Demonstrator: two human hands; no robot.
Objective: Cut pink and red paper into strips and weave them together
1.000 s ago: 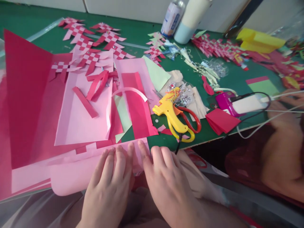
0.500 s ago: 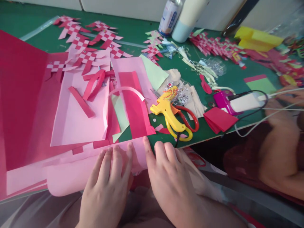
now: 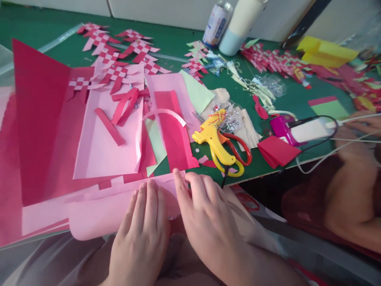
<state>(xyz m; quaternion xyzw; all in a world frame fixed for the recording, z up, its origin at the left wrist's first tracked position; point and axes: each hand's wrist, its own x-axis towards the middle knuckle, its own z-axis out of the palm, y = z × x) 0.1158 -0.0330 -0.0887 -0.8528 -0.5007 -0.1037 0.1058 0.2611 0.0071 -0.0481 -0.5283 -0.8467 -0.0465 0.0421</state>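
Note:
A large pink paper sheet [image 3: 98, 212] lies folded over along the table's front edge, its near part bulging toward me. My left hand [image 3: 143, 228] rests flat on the sheet, fingers stretched and close together, its thumb hidden. My right hand [image 3: 205, 214] is on the sheet's right end. Its index finger is stretched out and presses near the fold; the other fingers are bent more. The right thumb is hidden. Behind the hands are a dark pink strip [image 3: 175, 139] and a light pink sheet [image 3: 108, 155] with loose strips on it.
A yellow glue gun [image 3: 214, 139] lies with scissors [image 3: 244, 153] right of the papers. Woven paper fish [image 3: 107, 55] lie at the back, near a can [image 3: 217, 24] and a bottle [image 3: 242, 28]. A magenta box [image 3: 282, 129] with cables stands near another person's arm [image 3: 351, 182].
My left hand's fingers have closed up side by side. My right index fingertip has shifted slightly left along the fold. The whole view has shifted a little.

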